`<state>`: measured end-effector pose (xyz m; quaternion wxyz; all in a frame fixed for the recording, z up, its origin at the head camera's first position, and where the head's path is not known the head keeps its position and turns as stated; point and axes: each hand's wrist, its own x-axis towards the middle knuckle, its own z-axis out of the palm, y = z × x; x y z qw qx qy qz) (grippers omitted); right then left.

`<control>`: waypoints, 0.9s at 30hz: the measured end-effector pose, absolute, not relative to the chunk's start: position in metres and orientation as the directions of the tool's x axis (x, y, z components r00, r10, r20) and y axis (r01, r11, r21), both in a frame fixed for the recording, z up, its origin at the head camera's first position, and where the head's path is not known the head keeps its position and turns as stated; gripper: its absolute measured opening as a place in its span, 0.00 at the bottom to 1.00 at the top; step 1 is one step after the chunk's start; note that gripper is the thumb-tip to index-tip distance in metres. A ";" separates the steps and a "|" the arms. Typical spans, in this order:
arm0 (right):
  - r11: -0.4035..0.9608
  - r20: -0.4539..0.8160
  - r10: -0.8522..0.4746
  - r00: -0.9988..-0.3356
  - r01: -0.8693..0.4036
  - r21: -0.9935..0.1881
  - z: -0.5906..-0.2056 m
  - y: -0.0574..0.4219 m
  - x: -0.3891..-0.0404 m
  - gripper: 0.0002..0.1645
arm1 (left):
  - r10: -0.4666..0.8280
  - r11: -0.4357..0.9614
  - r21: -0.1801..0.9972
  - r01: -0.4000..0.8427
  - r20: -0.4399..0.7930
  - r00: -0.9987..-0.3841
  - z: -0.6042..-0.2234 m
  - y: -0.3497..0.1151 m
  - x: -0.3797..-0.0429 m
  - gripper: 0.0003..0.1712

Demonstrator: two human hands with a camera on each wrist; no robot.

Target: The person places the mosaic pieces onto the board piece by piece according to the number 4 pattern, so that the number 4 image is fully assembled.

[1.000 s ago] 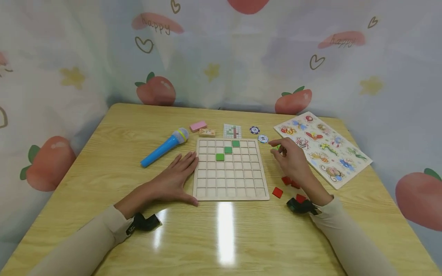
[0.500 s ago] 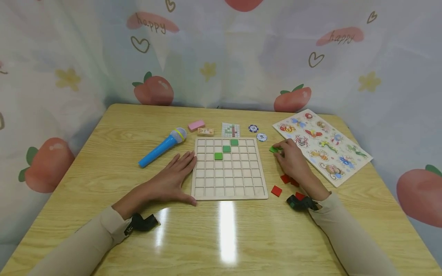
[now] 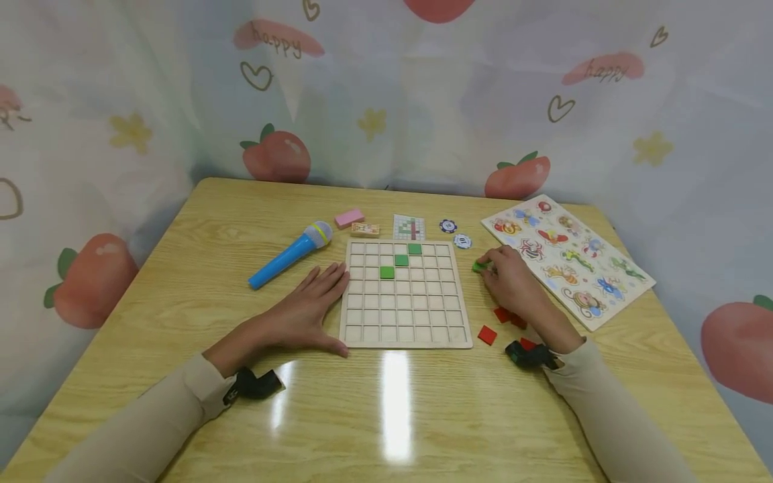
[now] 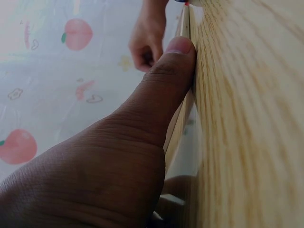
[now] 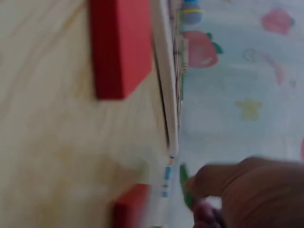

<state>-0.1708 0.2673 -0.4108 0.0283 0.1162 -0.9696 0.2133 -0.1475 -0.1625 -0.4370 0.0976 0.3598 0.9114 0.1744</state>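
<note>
A square wooden grid board [image 3: 406, 316] lies mid-table, with three green tiles in a diagonal line, one of them a light green tile [image 3: 387, 272]. My left hand [image 3: 304, 312] rests with spread fingers along the board's left edge; its thumb [image 4: 178, 52] lies at the near corner. To the right of the board, my right hand [image 3: 510, 278] pinches a green tile [image 5: 185, 186] between thumb and fingertips. Several red tiles, including a separate red tile [image 3: 486, 335], lie below and beside the right hand, some partly hidden by it.
Behind the board are a small pattern card [image 3: 408, 228], two poker chips, a pink block [image 3: 349, 218] and a wooden block [image 3: 365, 230]. A blue toy microphone [image 3: 290, 256] lies left. An insect picture board [image 3: 568, 261] lies right, close to the right forearm.
My right hand has moved slightly down and its fingertips have closed on a green tile. The left hand keeps its place at the board; the head view has shifted a little.
</note>
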 end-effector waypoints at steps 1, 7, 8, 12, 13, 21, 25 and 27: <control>0.878 0.094 -0.228 -0.969 -0.246 -0.410 -0.405 0.263 -0.168 0.11 | 0.691 0.680 0.389 0.622 -0.055 -0.721 -0.437 -0.162 -0.148 0.85; 0.778 0.098 -0.457 -0.884 -0.451 -0.437 -0.374 0.202 -0.156 0.09 | 0.689 0.685 0.392 0.614 -0.072 -0.721 -0.438 -0.164 -0.148 0.85; 0.754 0.095 -0.499 -0.861 -0.486 -0.441 -0.372 0.189 -0.156 0.08 | 0.688 0.685 0.391 0.614 -0.072 -0.722 -0.438 -0.164 -0.148 0.85; 0.685 0.066 -0.629 -0.775 -0.592 -0.424 -0.374 0.141 -0.163 0.06 | 0.691 0.680 0.390 0.621 -0.058 -0.720 -0.440 -0.162 -0.149 0.85; 0.677 0.051 -0.647 -0.761 -0.604 -0.420 -0.375 0.132 -0.165 0.05 | 0.693 0.677 0.393 0.623 -0.054 -0.719 -0.440 -0.161 -0.149 0.84; 0.676 0.005 -0.682 -0.731 -0.633 -0.377 -0.390 0.103 -0.176 0.04 | 0.692 0.678 0.399 0.618 -0.064 -0.719 -0.438 -0.157 -0.148 0.84; 0.644 0.043 -0.708 -0.705 -0.669 -0.370 -0.395 0.103 -0.179 0.06 | 0.679 0.689 0.403 0.602 -0.070 -0.731 -0.436 -0.160 -0.147 0.84; 0.623 0.059 -0.729 -0.682 -0.696 -0.357 -0.397 0.103 -0.181 0.06 | 0.676 0.693 0.400 0.599 -0.071 -0.734 -0.436 -0.161 -0.147 0.84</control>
